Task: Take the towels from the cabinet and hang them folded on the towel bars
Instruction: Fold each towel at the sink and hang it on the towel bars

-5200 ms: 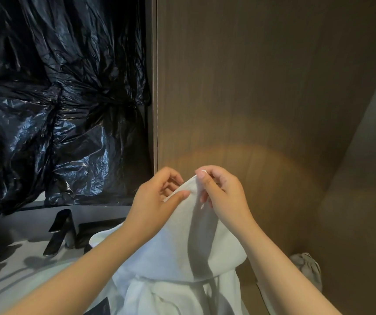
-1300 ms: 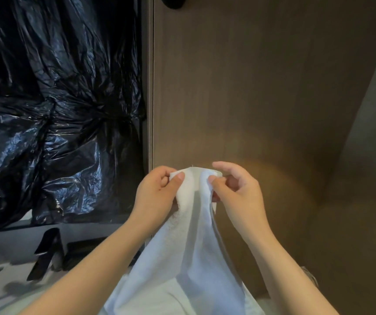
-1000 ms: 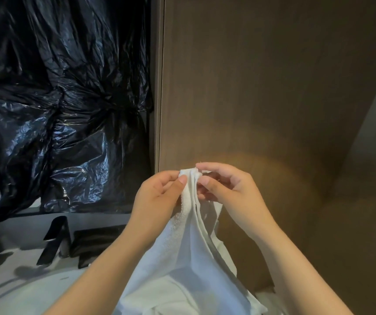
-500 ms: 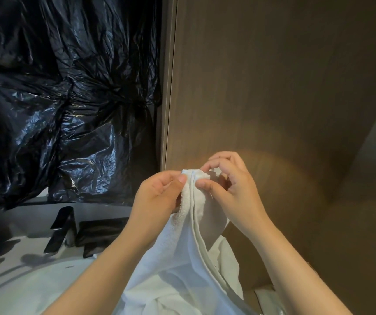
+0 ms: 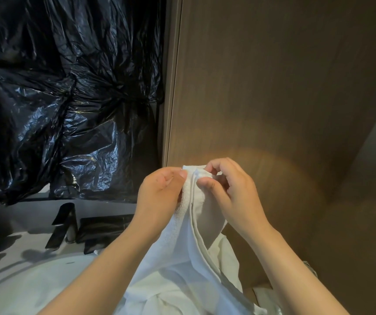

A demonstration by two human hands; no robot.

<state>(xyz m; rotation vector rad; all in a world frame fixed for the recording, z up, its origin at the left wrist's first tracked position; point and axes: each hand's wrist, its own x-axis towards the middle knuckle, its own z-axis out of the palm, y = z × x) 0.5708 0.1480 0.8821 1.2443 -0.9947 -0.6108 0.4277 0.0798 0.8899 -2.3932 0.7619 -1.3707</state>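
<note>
Matching corners of the white terry towel [image 5: 180, 251].
My left hand [image 5: 161, 192] and right hand [image 5: 230, 194] each pinched its top edge, held up before the brown wooden panel [image 5: 273, 87]; I judged both corners needed exact aligning.

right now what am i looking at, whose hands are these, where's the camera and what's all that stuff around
There is no machine here: these are a person's two bare hands. The picture comes from a wide-angle camera worn on the head, looking forward and down, so the arms reach in from the bottom. The left hand and the right hand each pinch the top edge of a white towel, close together, so the cloth hangs in folds below. Behind is a brown wooden panel; to the left, crinkled black plastic sheeting. Lower left is a pale counter with a dark angular fixture, probably a tap, by what looks like a white basin.
</note>
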